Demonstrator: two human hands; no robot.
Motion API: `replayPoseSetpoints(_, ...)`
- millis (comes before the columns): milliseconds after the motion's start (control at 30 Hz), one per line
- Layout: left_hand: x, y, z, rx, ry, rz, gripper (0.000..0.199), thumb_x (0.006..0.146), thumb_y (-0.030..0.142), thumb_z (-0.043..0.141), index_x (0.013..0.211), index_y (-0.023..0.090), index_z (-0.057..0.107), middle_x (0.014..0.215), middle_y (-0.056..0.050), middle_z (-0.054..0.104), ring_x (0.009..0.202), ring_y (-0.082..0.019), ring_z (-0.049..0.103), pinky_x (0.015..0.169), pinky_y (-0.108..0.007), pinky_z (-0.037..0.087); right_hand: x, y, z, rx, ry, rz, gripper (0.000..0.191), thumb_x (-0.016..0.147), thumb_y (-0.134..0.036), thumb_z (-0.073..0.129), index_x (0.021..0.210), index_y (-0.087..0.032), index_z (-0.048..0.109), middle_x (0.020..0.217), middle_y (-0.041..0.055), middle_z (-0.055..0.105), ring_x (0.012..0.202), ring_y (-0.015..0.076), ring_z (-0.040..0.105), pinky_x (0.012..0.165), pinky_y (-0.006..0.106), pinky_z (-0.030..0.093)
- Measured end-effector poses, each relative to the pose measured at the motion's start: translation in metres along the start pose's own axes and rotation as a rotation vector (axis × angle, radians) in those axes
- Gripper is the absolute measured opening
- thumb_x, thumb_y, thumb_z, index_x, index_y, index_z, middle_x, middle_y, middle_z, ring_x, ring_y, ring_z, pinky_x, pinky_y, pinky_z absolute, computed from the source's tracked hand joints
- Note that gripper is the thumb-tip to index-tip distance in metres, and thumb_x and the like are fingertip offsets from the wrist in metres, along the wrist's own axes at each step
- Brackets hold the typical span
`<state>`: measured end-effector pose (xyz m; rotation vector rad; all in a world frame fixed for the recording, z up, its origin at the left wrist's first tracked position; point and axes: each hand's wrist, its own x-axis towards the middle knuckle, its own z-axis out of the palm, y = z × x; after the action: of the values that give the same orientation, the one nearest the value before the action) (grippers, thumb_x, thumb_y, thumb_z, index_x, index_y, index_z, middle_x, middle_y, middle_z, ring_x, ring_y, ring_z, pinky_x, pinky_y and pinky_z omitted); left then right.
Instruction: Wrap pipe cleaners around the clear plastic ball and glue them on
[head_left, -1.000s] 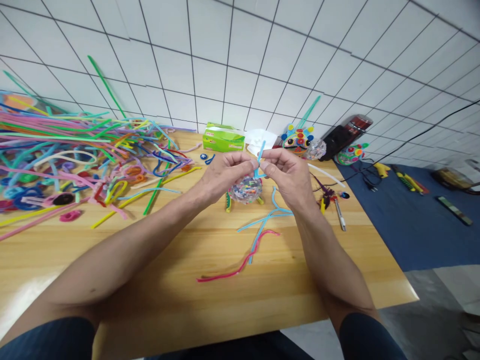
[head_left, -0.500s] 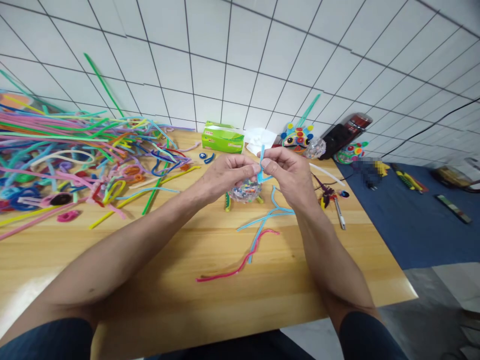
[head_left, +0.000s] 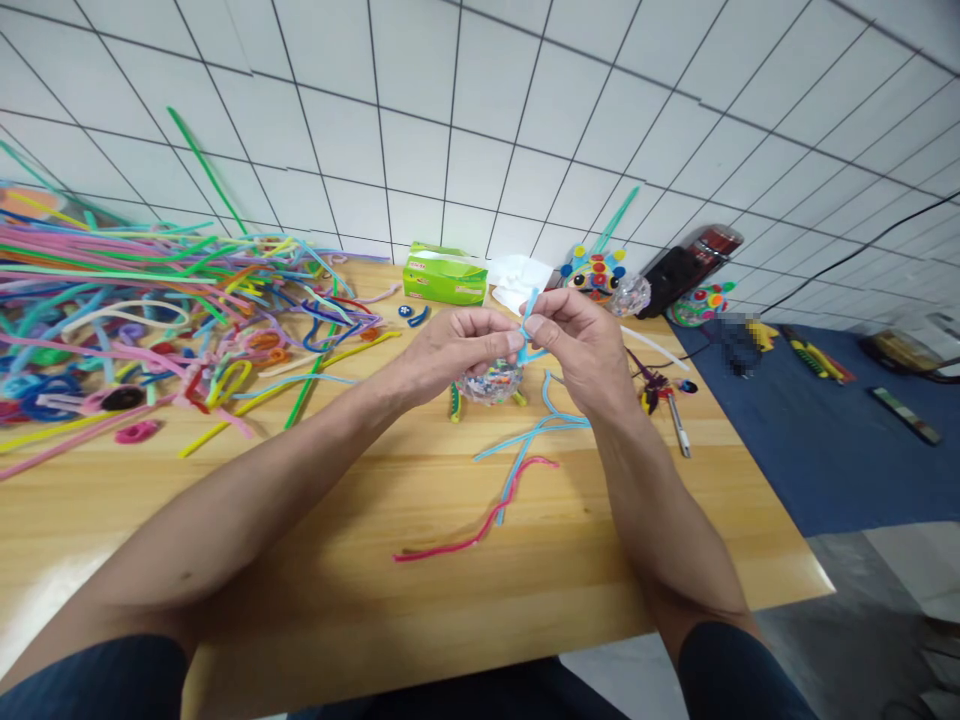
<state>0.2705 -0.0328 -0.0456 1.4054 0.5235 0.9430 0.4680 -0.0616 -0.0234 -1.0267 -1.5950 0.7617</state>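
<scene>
My left hand and my right hand meet above the middle of the wooden table. Between their pinched fingertips is a light blue pipe cleaner, one end pointing up and a bent part hanging lower. Just below my hands a clear ball with colourful filling rests on the table, partly hidden by my fingers. Several loose blue pipe cleaners lie nearer to me, under my right hand. A pink pipe cleaner crosses one of them.
A big heap of coloured pipe cleaners covers the table's left. Behind stand a green tissue pack, white tissue and a decorated face figure. A pen lies right. Dark bottles lean by the wall.
The upright end of the blue pipe cleaner has tilted to the right. My right fingertips have shifted slightly; both hands stay in nearly the same place.
</scene>
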Motion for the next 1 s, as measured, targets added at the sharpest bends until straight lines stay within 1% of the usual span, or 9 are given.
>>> replayPoseSetpoints(133,-0.002,0.009,0.006,0.080,0.095,-0.019,0.029,0.076,0.043,0.088,0.074,0.017,0.075,0.062,0.002,0.064,0.051,-0.007,0.043,0.050,-0.022,0.032,-0.001,0.000,0.000,0.001,-0.025,0.001,0.043,0.091,-0.069,0.085,0.094,-0.029,0.071,0.083,0.0005,0.065,0.078,0.0200,0.063,0.070,0.036,0.056)
replayPoseSetpoints(267,-0.005,0.014,0.011,0.122,0.128,-0.029,0.019,0.072,0.035,0.079,0.071,0.018,0.071,0.062,0.003,0.064,0.054,-0.008,0.048,0.053,-0.022,0.038,-0.001,-0.002,0.001,-0.024,0.005,-0.013,0.046,0.089,-0.072,0.085,0.091,-0.029,0.070,0.085,0.0009,0.068,0.079,0.0202,0.063,0.070,0.037,0.056)
replayPoseSetpoints(400,-0.005,0.013,0.012,0.154,0.180,0.007,0.018,0.074,0.034,0.078,0.074,0.017,0.071,0.064,0.003,0.063,0.057,-0.009,0.050,0.055,-0.023,0.039,-0.003,-0.002,0.002,-0.077,0.066,-0.079,0.037,0.093,-0.062,0.086,0.090,-0.028,0.071,0.084,-0.0001,0.072,0.078,0.0193,0.065,0.074,0.037,0.057)
replayPoseSetpoints(567,-0.005,0.010,0.012,0.101,0.255,0.085,0.026,0.077,0.037,0.082,0.072,0.017,0.067,0.065,0.003,0.062,0.059,-0.009,0.049,0.057,-0.023,0.039,-0.008,-0.005,0.005,-0.287,0.131,-0.226,0.014,0.102,-0.042,0.077,0.096,-0.029,0.074,0.089,0.0027,0.077,0.082,0.0226,0.069,0.081,0.042,0.062)
replayPoseSetpoints(633,-0.005,0.010,0.014,0.062,0.293,0.094,0.028,0.076,0.039,0.085,0.073,0.017,0.067,0.065,0.003,0.061,0.059,-0.009,0.048,0.058,-0.023,0.040,-0.009,-0.005,0.006,-0.383,0.164,-0.341,0.009,0.103,-0.036,0.073,0.097,-0.030,0.075,0.093,0.0038,0.078,0.086,0.0245,0.072,0.086,0.046,0.063)
replayPoseSetpoints(733,-0.005,0.012,0.015,0.016,0.328,0.098,0.028,0.075,0.040,0.087,0.075,0.018,0.070,0.064,0.004,0.061,0.058,-0.009,0.049,0.058,-0.024,0.041,-0.009,-0.002,0.008,-0.496,0.223,-0.530,0.008,0.102,-0.031,0.068,0.098,-0.030,0.074,0.099,0.0044,0.080,0.098,0.0270,0.076,0.097,0.052,0.064)
replayPoseSetpoints(833,-0.004,0.012,0.014,-0.016,0.329,0.092,0.028,0.076,0.042,0.087,0.077,0.018,0.072,0.063,0.004,0.062,0.054,-0.008,0.044,0.054,-0.025,0.037,-0.009,0.003,0.008,-0.617,0.266,-0.605,0.008,0.101,-0.029,0.067,0.102,-0.030,0.075,0.107,0.0058,0.080,0.108,0.0294,0.077,0.104,0.057,0.064)
replayPoseSetpoints(900,-0.003,0.011,0.012,-0.039,0.300,0.077,0.029,0.077,0.044,0.088,0.076,0.019,0.073,0.061,0.004,0.062,0.051,-0.007,0.040,0.051,-0.025,0.034,-0.010,0.006,0.006,-0.664,0.270,-0.613,0.010,0.100,-0.028,0.068,0.104,-0.031,0.076,0.113,0.0072,0.079,0.113,0.0311,0.077,0.105,0.060,0.063)
replayPoseSetpoints(1000,-0.002,0.010,0.010,-0.085,0.249,0.067,0.037,0.076,0.051,0.092,0.075,0.019,0.073,0.062,0.004,0.063,0.048,-0.006,0.037,0.048,-0.025,0.030,-0.011,0.009,0.004,-0.650,0.236,-0.595,0.013,0.098,-0.027,0.069,0.108,-0.031,0.077,0.121,0.0089,0.078,0.119,0.0338,0.075,0.108,0.062,0.061)
